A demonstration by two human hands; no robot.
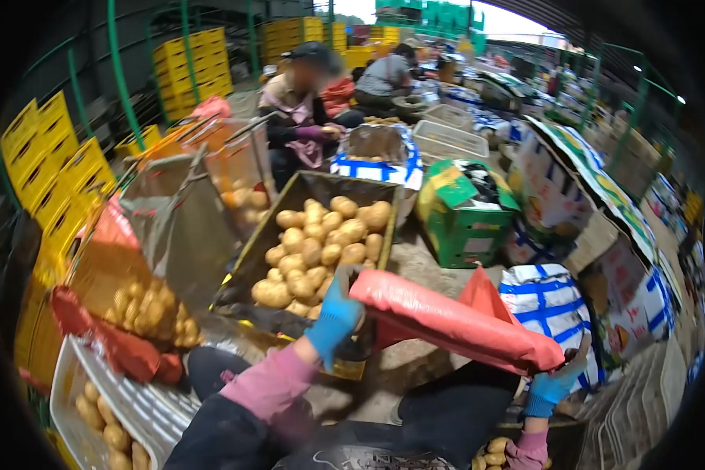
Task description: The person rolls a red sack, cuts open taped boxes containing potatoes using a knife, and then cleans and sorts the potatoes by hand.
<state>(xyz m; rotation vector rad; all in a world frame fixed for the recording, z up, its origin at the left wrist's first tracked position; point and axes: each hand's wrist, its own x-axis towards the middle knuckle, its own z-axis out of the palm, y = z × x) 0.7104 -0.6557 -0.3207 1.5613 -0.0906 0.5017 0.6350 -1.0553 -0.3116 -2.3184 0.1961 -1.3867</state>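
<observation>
Stretched between my gloved hands is a red plastic sack (454,313) with a thick rolled edge, held above my knees. My left hand (338,309), in a blue glove with a dark palm, grips its left end. At the lower right end, my right hand (558,380) has its fingers closed on the same edge. Just beyond my left hand stands a dark crate (247,262) heaped with potatoes (321,247). The inside of the sack is hidden from me.
A pale plastic crate (145,395) with potatoes is at lower left, beside an orange mesh sack (113,258) of potatoes. A green box (466,235) and a blue-and-white bag (544,301) are on the right. A seated person (301,110) works beyond the dark crate; yellow crates (192,70) are stacked behind.
</observation>
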